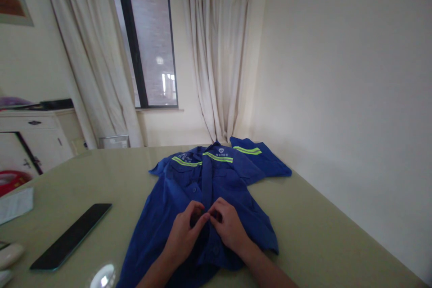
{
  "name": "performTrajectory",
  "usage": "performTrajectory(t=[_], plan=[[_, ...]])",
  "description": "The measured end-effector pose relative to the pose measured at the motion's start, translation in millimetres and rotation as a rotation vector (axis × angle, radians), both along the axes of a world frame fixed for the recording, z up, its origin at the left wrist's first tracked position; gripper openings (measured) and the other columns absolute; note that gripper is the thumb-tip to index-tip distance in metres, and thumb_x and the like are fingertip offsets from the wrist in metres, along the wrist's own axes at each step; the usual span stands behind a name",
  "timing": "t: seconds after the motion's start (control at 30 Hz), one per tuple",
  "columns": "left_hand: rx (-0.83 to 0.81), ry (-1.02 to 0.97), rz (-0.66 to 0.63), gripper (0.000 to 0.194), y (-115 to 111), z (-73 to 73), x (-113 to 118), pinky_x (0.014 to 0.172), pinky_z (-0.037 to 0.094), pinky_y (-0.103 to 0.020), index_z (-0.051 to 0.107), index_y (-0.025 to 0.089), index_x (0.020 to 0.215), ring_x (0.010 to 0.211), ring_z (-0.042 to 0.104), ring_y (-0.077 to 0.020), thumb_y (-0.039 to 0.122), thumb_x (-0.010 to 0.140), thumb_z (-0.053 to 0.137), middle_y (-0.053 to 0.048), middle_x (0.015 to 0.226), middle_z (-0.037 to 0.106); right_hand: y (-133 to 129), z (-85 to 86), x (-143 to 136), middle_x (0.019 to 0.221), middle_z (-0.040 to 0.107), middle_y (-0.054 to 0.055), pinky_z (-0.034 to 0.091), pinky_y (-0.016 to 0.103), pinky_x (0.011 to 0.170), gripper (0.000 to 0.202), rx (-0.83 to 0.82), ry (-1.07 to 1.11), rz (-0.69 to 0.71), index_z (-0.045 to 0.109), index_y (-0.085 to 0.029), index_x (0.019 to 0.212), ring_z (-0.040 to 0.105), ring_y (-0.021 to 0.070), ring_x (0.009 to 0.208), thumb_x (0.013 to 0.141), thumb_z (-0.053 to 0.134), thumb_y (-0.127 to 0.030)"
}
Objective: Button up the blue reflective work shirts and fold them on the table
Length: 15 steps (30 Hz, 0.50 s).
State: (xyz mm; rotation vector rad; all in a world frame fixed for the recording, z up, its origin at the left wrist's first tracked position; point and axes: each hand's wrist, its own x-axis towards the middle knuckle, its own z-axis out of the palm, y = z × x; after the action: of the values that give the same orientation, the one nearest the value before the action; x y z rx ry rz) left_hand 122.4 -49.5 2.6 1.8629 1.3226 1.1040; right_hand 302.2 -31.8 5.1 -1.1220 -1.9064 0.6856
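A blue short-sleeved work shirt [182, 189] lies spread on the table, its front facing up and its collar pointing away from me. Yellow-green reflective strips and white print cross its chest. My left hand [189, 227] and my right hand [226, 222] meet at the shirt's front placket, about halfway down. Both are closed in a pinch on the placket edge, fingertips nearly touching. Whether a button sits between the fingers is hidden. One button [195, 190] shows above my left hand, and another [216, 249] lies below the hands near the hem.
A folded blue garment [266, 157] with a reflective strip lies beyond the shirt's right sleeve, near the wall. On the left of the table [128, 180] are a black phone-like slab [72, 236], a paper [16, 205] and a white object [10, 254]. Curtains hang behind.
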Motion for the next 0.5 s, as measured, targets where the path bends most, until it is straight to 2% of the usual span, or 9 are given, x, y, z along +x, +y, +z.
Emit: performTrajectory(t=[0.13, 0.27, 0.37, 0.5], plan=[[-0.116, -0.151, -0.008, 0.021, 12.4, -7.1, -4.9, 0.073, 0.049, -0.027, 0.066, 0.021, 0.090, 0.079, 0.068, -0.0193, 0.042, 0.086, 0.067, 0.000, 0.083, 0.073, -3.1, 3.7, -1.1, 0.090, 0.063, 0.000, 0.043, 0.024, 0.074, 0.013, 0.045, -0.019, -0.018, 0.070, -0.022, 0.083, 0.060, 0.0145, 0.081, 0.087, 0.064, -0.010], [-0.148, -0.220, -0.065, 0.023, 20.8, -9.5, -9.7, 0.071, 0.049, -0.026, 0.066, 0.020, 0.093, 0.076, 0.066, -0.0179, 0.038, 0.081, 0.071, 0.000, 0.081, 0.070, -3.3, 8.9, -4.1, 0.086, 0.063, 0.000, 0.043, 0.025, 0.073, 0.012, 0.034, 0.088, -0.069, 0.070, -0.021, 0.080, 0.060, 0.0150, 0.079, 0.083, 0.065, -0.011], [-0.070, -0.064, -0.063, 0.017, 16.5, -6.4, -8.4, 0.069, 0.048, -0.026, 0.066, 0.022, 0.100, 0.074, 0.062, -0.0167, 0.032, 0.086, 0.064, 0.002, 0.079, 0.066, -0.2, 8.2, -8.9, 0.078, 0.063, 0.000, 0.043, 0.025, 0.068, 0.007, -0.064, 0.216, -0.092, 0.070, -0.019, 0.076, 0.058, 0.0150, 0.072, 0.079, 0.067, -0.014], [0.106, 0.191, 0.008, 0.017, 7.0, -5.4, -7.2, 0.083, 0.049, -0.029, 0.067, 0.027, 0.106, 0.089, 0.066, -0.0190, 0.026, 0.092, 0.058, 0.000, 0.095, 0.071, 6.9, -0.7, -14.4, 0.060, 0.056, -0.004, 0.038, 0.025, 0.055, 0.007, -0.386, 0.362, -0.101, 0.069, -0.017, 0.074, 0.050, 0.0135, 0.055, 0.078, 0.068, -0.023]])
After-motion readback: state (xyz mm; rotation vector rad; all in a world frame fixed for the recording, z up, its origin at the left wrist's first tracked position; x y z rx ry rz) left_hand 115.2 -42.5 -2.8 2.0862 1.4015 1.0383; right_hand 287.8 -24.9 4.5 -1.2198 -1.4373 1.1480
